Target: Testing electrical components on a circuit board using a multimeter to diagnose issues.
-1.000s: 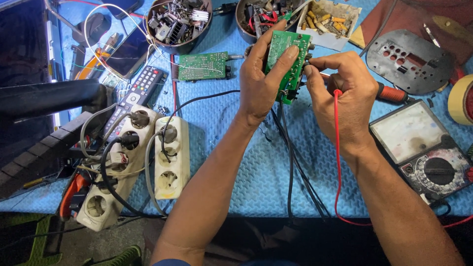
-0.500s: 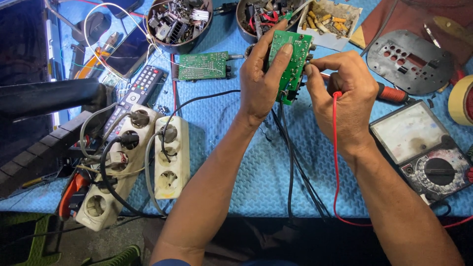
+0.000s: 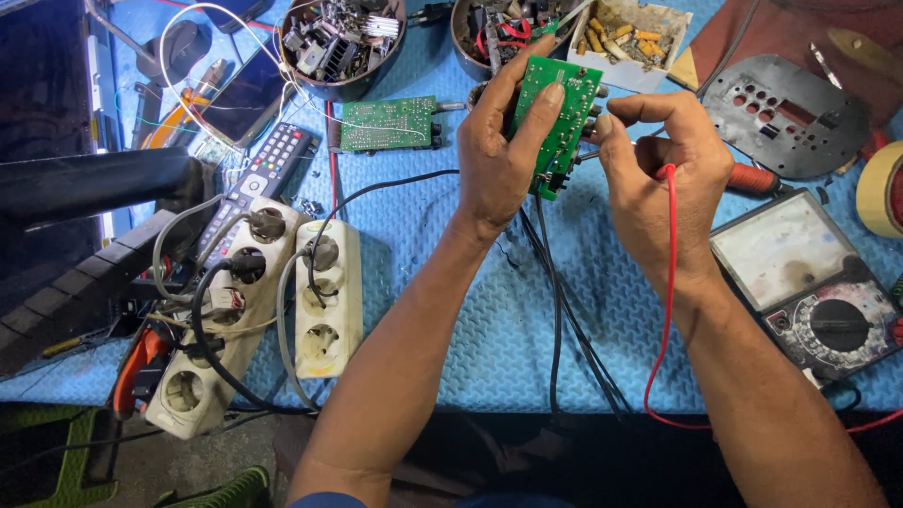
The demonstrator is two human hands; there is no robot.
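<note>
Both hands (image 3: 583, 160) pinch a green circuit board (image 3: 562, 118); multimeter (image 3: 809, 282) right, power strips (image 3: 273, 310) left.

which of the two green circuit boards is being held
The upright green circuit board gripped by the left hand, with the right hand at its edge. The other green board lies flat on the blue mat, untouched.

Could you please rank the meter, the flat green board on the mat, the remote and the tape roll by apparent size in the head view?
1. Meter.
2. Remote and flat green board: too alike to rank.
3. Tape roll, cut off by the frame edge, so unsure.
</note>
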